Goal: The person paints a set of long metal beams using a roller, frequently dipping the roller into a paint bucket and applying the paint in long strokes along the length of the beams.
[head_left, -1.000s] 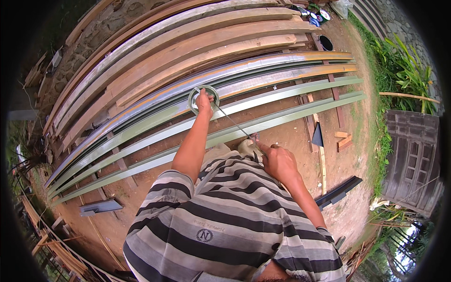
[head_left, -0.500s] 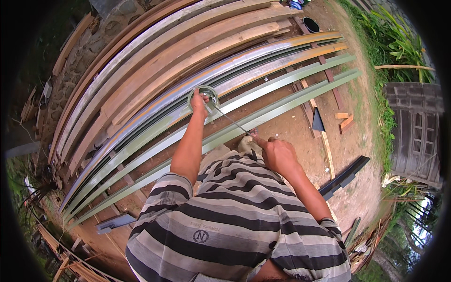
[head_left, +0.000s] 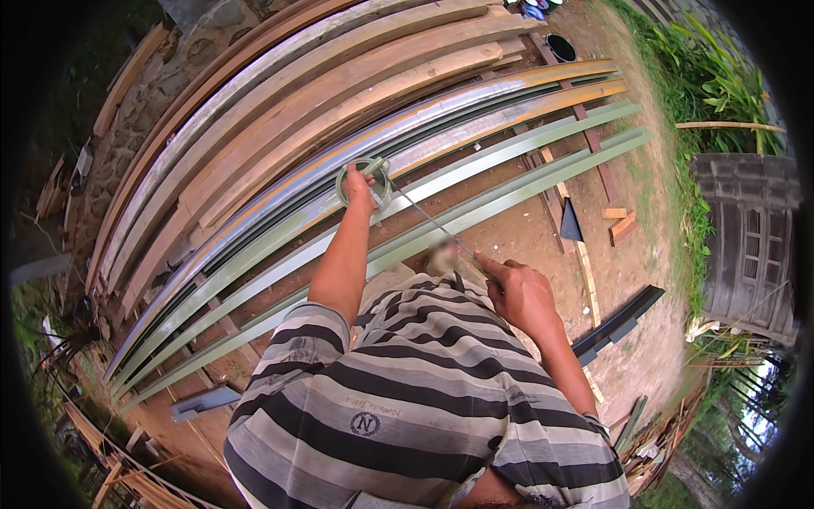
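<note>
My left hand [head_left: 359, 184] is closed on the rim of a round paint container [head_left: 342, 188], smeared with pale green, above the metal beams. My right hand [head_left: 522, 293] grips the near end of a long thin metal rod [head_left: 431, 219]. The rod slants up and left to the container; what sits on its far end is too small to make out. Beneath the container lie pale green painted beams [head_left: 500, 151]. Just behind them are grey metal beams [head_left: 454, 138] with orange-brown edges.
Long wooden planks [head_left: 280, 102] are stacked beyond the beams. A black bucket [head_left: 560, 48] stands at the far right. Wood offcuts [head_left: 623, 227] and a dark metal piece [head_left: 623, 322] lie on the dirt at right. Another metal piece [head_left: 203, 402] is at lower left.
My right hand has moved slightly right and down, and the rod has shifted with it. My left hand and the container stay nearly in place, the container slightly turned.
</note>
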`<state>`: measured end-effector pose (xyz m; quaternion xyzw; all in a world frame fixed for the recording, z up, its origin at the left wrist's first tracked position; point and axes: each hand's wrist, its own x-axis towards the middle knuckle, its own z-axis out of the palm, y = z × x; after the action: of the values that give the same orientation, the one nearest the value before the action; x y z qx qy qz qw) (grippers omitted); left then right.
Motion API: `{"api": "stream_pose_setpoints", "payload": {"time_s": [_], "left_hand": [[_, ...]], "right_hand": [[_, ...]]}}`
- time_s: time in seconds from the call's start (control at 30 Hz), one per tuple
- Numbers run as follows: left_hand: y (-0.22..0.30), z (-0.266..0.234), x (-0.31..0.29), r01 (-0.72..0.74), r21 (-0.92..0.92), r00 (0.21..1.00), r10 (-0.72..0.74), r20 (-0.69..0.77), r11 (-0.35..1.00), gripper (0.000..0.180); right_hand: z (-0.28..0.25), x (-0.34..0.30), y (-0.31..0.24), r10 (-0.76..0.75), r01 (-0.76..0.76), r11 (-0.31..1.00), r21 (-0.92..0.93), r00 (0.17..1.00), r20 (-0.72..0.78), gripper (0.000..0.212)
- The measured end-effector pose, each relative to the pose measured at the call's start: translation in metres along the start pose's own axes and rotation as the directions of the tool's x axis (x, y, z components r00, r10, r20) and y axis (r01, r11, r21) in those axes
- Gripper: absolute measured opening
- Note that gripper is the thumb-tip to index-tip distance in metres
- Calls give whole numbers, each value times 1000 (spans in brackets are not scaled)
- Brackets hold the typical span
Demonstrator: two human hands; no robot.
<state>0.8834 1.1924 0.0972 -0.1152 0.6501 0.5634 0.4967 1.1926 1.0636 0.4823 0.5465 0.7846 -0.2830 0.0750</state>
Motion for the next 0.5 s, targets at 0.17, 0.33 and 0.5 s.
{"api": "stream_pose_setpoints", "payload": {"time_s": [0.17, 0.33, 0.5], "left_hand": [[3, -11, 7, 1, -18, 999, -1, -48, 1000, 43], [9, -31, 2, 13, -48, 998, -15, -57, 999, 44], [17, -50, -5, 6, -73, 1000, -7, -14, 997, 47]], "right_hand": [[-6, -3, 6, 66, -64, 997, 34, 997, -50, 50], [27, 39, 33, 83, -77, 994, 84, 994, -65, 47], [103, 109, 73, 94, -89, 994, 66, 993, -72, 45]]}}
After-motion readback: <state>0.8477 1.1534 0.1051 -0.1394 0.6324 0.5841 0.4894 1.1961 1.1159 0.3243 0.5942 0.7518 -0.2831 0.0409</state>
